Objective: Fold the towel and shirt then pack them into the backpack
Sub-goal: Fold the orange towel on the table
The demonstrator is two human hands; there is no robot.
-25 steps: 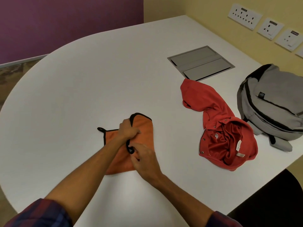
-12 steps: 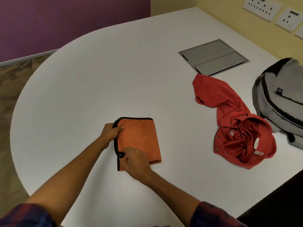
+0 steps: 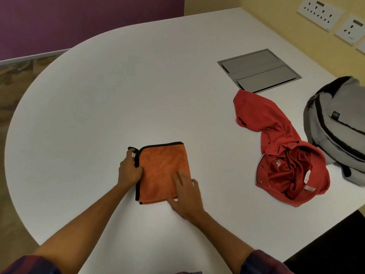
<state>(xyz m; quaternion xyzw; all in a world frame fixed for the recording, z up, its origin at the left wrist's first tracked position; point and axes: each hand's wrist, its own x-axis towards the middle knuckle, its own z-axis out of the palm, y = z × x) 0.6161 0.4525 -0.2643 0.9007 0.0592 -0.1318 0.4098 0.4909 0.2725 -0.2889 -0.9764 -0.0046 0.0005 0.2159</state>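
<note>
Folded towel (image 3: 163,171) lies flat, long axis running away from viewer

Low in the frame's centre, an orange towel (image 3: 165,173) lies folded on the white table (image 3: 118,95), the left hand (image 3: 129,171) gripping its left edge, the right hand (image 3: 187,196) flat on its lower right corner, while a crumpled red shirt (image 3: 280,153) and grey backpack (image 3: 337,127) sit at right.
</note>
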